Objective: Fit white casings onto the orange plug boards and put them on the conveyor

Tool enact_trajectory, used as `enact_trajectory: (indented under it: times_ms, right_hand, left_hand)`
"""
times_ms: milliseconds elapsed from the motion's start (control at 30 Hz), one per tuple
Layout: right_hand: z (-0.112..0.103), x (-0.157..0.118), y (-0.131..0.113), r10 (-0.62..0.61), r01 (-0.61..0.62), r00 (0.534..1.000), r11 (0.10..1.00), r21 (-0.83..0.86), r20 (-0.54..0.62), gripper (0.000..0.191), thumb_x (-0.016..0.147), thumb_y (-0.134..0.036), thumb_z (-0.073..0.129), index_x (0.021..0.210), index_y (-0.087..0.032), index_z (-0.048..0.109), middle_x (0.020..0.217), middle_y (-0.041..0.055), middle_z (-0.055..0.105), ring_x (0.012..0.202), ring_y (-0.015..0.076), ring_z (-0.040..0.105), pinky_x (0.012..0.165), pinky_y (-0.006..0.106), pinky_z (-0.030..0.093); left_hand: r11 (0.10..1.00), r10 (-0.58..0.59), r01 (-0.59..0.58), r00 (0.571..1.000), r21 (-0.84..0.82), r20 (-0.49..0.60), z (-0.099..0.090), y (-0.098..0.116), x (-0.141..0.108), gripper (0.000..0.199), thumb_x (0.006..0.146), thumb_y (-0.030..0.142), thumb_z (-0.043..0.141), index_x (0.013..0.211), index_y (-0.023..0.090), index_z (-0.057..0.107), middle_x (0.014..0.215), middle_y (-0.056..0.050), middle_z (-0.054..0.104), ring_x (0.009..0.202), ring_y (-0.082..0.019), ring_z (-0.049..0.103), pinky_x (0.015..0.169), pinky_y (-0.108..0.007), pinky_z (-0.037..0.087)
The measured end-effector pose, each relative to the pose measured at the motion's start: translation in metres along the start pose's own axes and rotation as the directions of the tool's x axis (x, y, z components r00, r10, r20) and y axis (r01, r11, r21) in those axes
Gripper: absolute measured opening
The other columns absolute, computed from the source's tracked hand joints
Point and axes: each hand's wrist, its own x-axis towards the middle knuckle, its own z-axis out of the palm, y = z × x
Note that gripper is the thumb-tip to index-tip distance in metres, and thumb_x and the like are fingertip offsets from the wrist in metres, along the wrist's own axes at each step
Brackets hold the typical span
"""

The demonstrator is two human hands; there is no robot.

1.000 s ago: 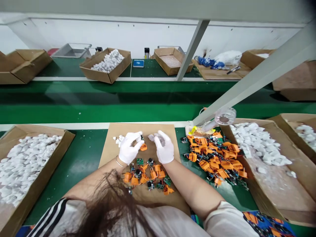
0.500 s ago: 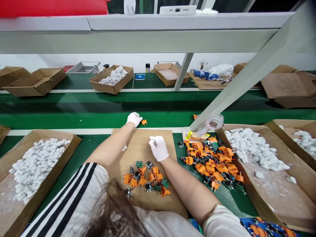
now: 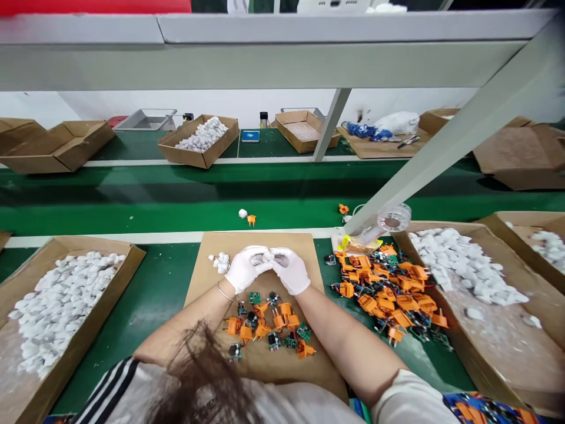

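Both my hands wear white gloves and meet above the brown cardboard sheet [image 3: 200,259]. Between their fingertips is a small white piece [image 3: 268,257]; my left hand [image 3: 247,268] and my right hand [image 3: 291,270] both pinch it. Left of my left hand lies a little heap of white pieces [image 3: 220,262] on the cardboard. Nearer my body, orange plugs [image 3: 286,316] wired to small green circuit boards [image 3: 303,331] lie scattered on the sheet. Beyond my hands, a white piece [image 3: 242,213] and an orange plug [image 3: 251,220] rest on the green belt [image 3: 198,215].
Cardboard trays of white pieces stand at the left [image 3: 106,306] and right [image 3: 459,353]. A large pile of orange plugs [image 3: 386,288] lies right of the sheet. A slanted metal post [image 3: 424,159] and a tape roll [image 3: 394,218] stand behind it. A shelf beam [image 3: 247,68] crosses above.
My left hand has come back from the belt to meet my right hand over the cardboard. A white piece now lies on the belt beside the orange plug, and the white heap is uncovered.
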Motion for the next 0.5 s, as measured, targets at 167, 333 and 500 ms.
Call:
enact_trajectory:
  times_ms: [167,333,500]
  right_hand:
    - [-0.004,0.004,-0.002,0.072,-0.072,0.997,0.997,0.014,0.004,0.045,0.056,-0.035,0.093,0.095,-0.022,0.076,0.091,0.0073,0.084,0.088,0.0268,0.080,0.089,0.046,0.066]
    - [-0.002,0.004,0.000,0.124,-0.124,0.992,0.992,0.002,0.003,0.050,0.051,-0.033,0.097,0.097,-0.024,0.079,0.091,0.0049,0.085,0.086,0.0261,0.080,0.088,0.046,0.066]
    - [0.000,0.001,0.005,0.144,-0.144,0.990,0.990,-0.009,-0.012,0.042,0.056,-0.042,0.094,0.090,-0.023,0.080,0.085,0.0057,0.085,0.079,0.0252,0.079,0.080,0.043,0.066]
  left_hand:
    - [0.996,-0.011,0.014,0.999,-0.089,0.034,-0.004,-0.010,0.011,0.046,0.064,0.039,0.093,0.101,0.019,0.077,0.117,-0.016,0.077,0.100,-0.035,0.079,0.096,-0.054,0.067]
    - [0.989,-0.034,0.045,0.996,-0.138,0.080,-0.004,-0.014,0.008,0.042,0.065,0.031,0.090,0.103,0.023,0.075,0.105,-0.014,0.083,0.096,-0.034,0.081,0.094,-0.054,0.067]
    - [0.985,-0.062,0.070,0.996,-0.159,0.058,-0.002,-0.017,0.008,0.035,0.067,0.035,0.089,0.095,0.022,0.073,0.097,-0.011,0.083,0.087,-0.029,0.080,0.089,-0.050,0.067]
